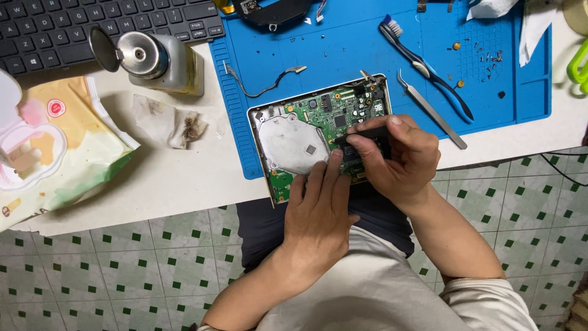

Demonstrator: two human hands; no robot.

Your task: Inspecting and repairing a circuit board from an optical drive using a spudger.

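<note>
An opened device (288, 144) with a silver frame lies on a blue work mat (343, 55) at the table's front edge. Inside it show a green circuit board (334, 110) and a grey metal shield plate. My left hand (321, 211) rests flat on the device's near edge, fingers pointing up onto the board. My right hand (395, 153) grips a thin black tool (361, 135), its tip pressed on the board's middle. A black part lies under that hand.
Metal tweezers (432, 110), a blue toothbrush (422, 61), small screws and a loose ribbon cable (263, 86) lie on the mat. A metal-topped liquid dispenser (156, 61), a dirty wipe, a wet-wipe pack (55, 141) and a black keyboard (73, 24) stand at left.
</note>
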